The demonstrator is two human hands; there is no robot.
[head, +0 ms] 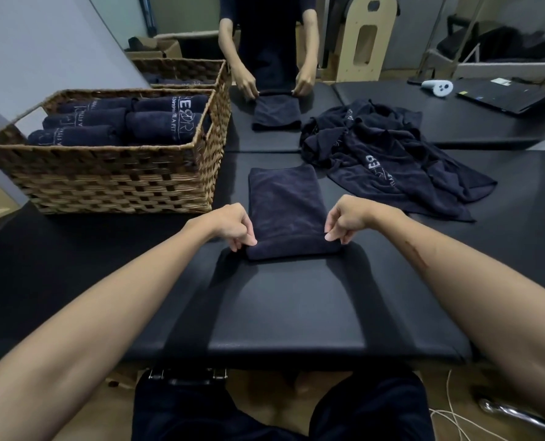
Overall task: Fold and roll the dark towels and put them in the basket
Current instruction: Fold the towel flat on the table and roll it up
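Observation:
A dark navy towel (285,202), folded into a long strip, lies on the black padded table (290,313) in front of me. Its near end is turned over into a short roll. My left hand (233,226) pinches the left corner of that roll and my right hand (347,222) pinches the right corner. A wicker basket (115,183) stands to the left, holding several rolled dark towels (121,122). A heap of loose dark towels (385,151) lies to the right of the strip.
A mirror behind the table reflects a person (268,43) folding a towel, and the basket. A white controller (438,87) and a dark laptop (506,95) lie at the far right. Cables (455,418) trail on the floor.

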